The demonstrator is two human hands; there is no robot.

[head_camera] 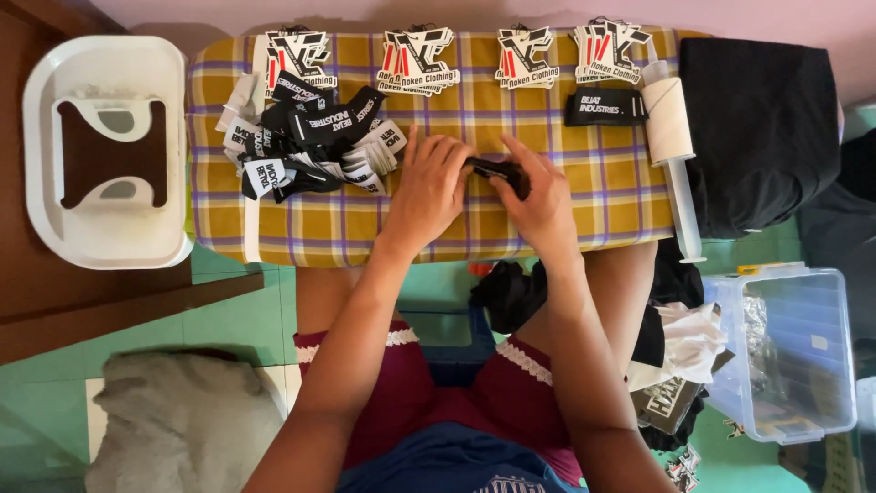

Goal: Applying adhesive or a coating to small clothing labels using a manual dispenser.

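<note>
My arms bare to the elbow; maroon shorts (511, 393) with white lace trim; blue shirt hem (456, 466) below.

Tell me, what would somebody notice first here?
Probably the two hands, left hand and right hand, pinching a small black label in the middle of the yellow checked board. Left of them lies a messy pile of black and white labels, and four neat stacks of tags line the far edge.

The tabletop (584, 196) carries a matt woven checked cloth. The labels (310, 137) are woven fabric with a slight sheen. The tags (415, 59) are smooth card. The tub (105, 242) is glossy white plastic; the bin (821, 402) is clear plastic.
</note>
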